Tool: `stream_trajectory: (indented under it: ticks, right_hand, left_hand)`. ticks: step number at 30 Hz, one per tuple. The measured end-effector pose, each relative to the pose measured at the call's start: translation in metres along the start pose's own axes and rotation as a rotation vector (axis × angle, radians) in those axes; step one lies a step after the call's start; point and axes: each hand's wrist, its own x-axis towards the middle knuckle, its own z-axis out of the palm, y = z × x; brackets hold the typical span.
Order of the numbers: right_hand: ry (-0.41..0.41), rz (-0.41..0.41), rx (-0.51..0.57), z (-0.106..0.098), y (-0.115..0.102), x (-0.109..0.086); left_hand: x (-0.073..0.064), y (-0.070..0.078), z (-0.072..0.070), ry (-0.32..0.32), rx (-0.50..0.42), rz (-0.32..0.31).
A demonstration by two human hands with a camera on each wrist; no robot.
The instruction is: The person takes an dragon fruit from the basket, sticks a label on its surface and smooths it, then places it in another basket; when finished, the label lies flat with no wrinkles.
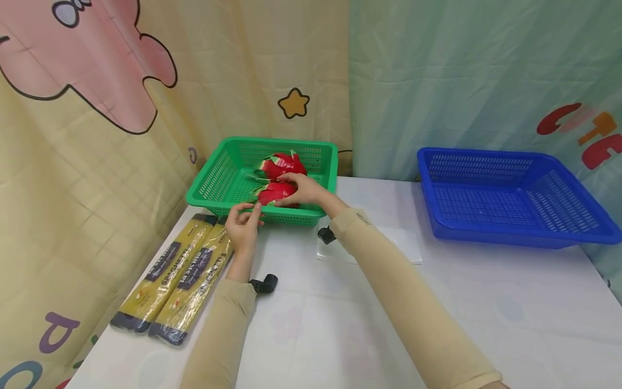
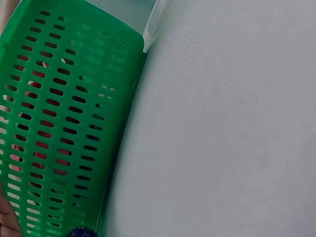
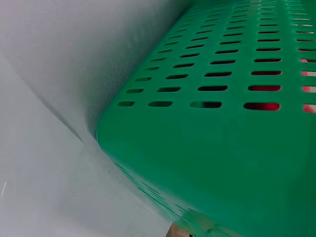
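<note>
Two red dragon fruits with green-tipped scales lie in a green basket [image 1: 218, 204] at the back of the table. My right hand [image 1: 306, 192] reaches over the front rim and grips the nearer dragon fruit [image 1: 269, 193], thumb in front and fingers behind. Behind it rests the other dragon fruit [image 1: 279, 165]. Just at the basket's front rim is my left hand [image 1: 243, 227], its fingers loosely bent and nothing seen in them. Through the slots of the basket wall [image 2: 54, 113], red patches show in the left wrist view. The right wrist view shows mostly the basket's corner [image 3: 197, 148].
Two packs of spaghetti [image 1: 162, 270] lie side by side left of my left arm. A blue basket [image 1: 495, 229] stands at the back right. Between the baskets, a flat white or clear sheet [image 1: 403, 246] lies on the table. Curtains [image 1: 389, 81] hang behind.
</note>
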Motion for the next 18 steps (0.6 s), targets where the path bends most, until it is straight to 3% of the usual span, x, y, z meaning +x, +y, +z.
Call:
stream_trajectory:
  ticks: [10, 18]
  right_hand:
    - [-0.023, 0.045, -0.005, 0.0017, -0.0028, -0.0011]
    - [0.055, 0.043, 0.034, 0.0055, -0.0047, -0.0020]
  left_hand:
    - [0.0005, 0.0003, -0.0013, -0.008, 0.040, -0.018]
    - [0.0018, -0.0008, -0.0010, -0.008, 0.045, -0.024]
